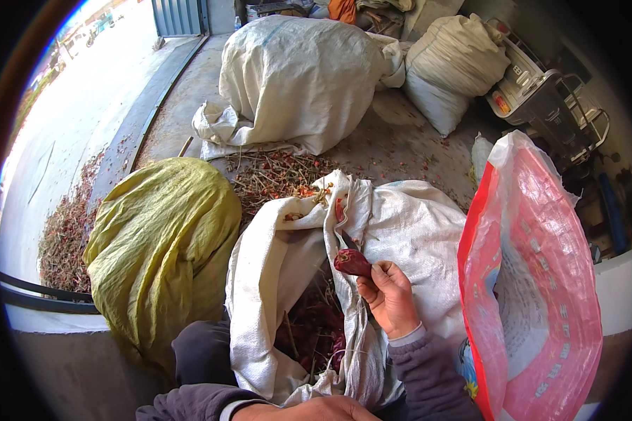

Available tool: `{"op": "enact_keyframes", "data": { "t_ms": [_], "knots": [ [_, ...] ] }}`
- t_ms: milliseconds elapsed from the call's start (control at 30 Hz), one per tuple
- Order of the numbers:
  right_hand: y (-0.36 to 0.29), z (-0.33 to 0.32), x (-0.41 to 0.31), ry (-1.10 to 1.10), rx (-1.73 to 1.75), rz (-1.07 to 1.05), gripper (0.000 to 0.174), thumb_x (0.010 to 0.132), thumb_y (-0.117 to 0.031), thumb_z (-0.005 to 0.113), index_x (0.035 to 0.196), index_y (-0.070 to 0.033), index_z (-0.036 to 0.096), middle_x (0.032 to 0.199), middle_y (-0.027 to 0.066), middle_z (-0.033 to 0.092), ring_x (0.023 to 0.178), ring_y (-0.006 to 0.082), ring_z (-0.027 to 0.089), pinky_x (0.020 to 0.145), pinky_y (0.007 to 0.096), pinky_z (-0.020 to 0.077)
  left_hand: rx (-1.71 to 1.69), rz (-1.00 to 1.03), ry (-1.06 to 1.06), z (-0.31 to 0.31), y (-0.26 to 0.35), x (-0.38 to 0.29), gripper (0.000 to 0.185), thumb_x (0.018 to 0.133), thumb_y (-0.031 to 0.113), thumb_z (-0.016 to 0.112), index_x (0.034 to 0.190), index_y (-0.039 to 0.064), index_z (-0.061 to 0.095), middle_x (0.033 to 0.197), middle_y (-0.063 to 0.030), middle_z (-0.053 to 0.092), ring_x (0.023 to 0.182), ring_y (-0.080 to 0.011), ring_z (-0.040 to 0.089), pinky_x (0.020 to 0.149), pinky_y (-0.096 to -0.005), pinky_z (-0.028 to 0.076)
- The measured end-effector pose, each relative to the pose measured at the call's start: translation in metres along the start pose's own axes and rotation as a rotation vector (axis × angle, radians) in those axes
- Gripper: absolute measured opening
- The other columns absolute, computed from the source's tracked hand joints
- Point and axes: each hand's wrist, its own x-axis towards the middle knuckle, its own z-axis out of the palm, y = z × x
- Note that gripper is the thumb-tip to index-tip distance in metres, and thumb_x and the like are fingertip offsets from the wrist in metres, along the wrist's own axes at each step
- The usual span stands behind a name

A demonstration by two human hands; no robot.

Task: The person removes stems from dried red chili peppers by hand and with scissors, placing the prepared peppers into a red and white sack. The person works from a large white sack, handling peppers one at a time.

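My right hand (388, 301) pinches a dark red dried chili pepper (352, 262) between thumb and fingers, its stem end facing away to the left. Just behind the pepper shows a dark pointed thing (349, 240), too little visible to name. Below lies the mouth of a white woven sack (259, 294), its rim rolled outward. Dark red chili peppers (310, 331) with stalks among them fill the shadowed inside. My left hand (310, 410) is at the bottom edge, near the sack's front rim; its fingers are cut off by the frame.
To the left bulges a yellow-green woven sack (163, 247). At the right stands a red and white printed bag (537, 252), mouth open. Chili stalks and scraps (274, 173) litter the floor before a big white sack (300, 79). Farther right are another full sack (453, 63) and a parked vehicle (547, 100).
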Motion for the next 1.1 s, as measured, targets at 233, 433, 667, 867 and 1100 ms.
{"op": "enact_keyframes", "data": {
  "t_ms": [233, 433, 667, 867, 1100],
  "knots": [
    [0.005, 0.008, -0.002, -0.013, 0.165, -0.066, 0.014, 0.104, -0.016, 0.063, 0.113, -0.008, 0.057, 0.098, 0.0076, 0.072, 0.084, 0.0148, 0.073, 0.074, 0.0272, 0.0637, 1.233, -0.402, 0.528, -0.106, -0.035, -0.012, 0.064, 0.085, 0.021, 0.085, 0.136, -0.003, 0.055, 0.102, -0.0154, 0.069, 0.091, -0.0225, 0.068, 0.079, -0.0345, 0.055],
    [0.016, 0.007, -0.001, -0.082, 0.034, 0.022, 0.016, 0.104, -0.020, 0.064, 0.112, -0.008, 0.058, 0.097, 0.0056, 0.072, 0.081, 0.0143, 0.073, 0.070, 0.0273, 0.0624, 0.992, -0.739, 0.296, -0.129, -0.047, -0.009, 0.037, 0.098, 0.016, 0.071, 0.129, -0.002, 0.061, 0.109, -0.0124, 0.074, 0.101, -0.0184, 0.071, 0.088, -0.0337, 0.055],
    [-0.015, 0.019, -0.007, -0.022, -1.079, -0.710, 0.042, 0.102, -0.043, 0.066, 0.100, 0.000, 0.065, 0.081, 0.0054, 0.066, 0.074, 0.0110, 0.059, 0.065, 0.0294, 0.0498, 1.480, -0.621, 0.103, -0.137, -0.058, -0.014, 0.023, 0.085, 0.012, 0.075, 0.104, 0.001, 0.066, 0.083, -0.0134, 0.067, 0.080, -0.0347, 0.068, 0.072, -0.0420, 0.055],
    [-0.021, 0.027, -0.008, -0.135, -1.247, -0.668, 0.035, 0.099, -0.032, 0.069, 0.084, -0.002, 0.061, 0.074, 0.0170, 0.063, 0.066, 0.0349, 0.063, 0.059, 0.0411, 0.0483, 1.574, -0.492, -0.094, -0.140, -0.076, -0.026, 0.018, 0.080, 0.013, 0.075, 0.093, 0.005, 0.064, 0.079, -0.0124, 0.066, 0.077, -0.0360, 0.065, 0.074, -0.0460, 0.053],
    [-0.029, 0.025, -0.009, -0.244, -1.360, -0.707, 0.032, 0.101, -0.023, 0.064, 0.078, -0.002, 0.057, 0.069, 0.0183, 0.058, 0.061, 0.0367, 0.060, 0.055, 0.0449, 0.0436, 1.492, -0.518, -0.158, -0.141, -0.072, -0.029, 0.020, 0.080, 0.014, 0.076, 0.083, 0.004, 0.059, 0.070, -0.0140, 0.061, 0.067, -0.0362, 0.063, 0.064, -0.0452, 0.051]
  ]
}}
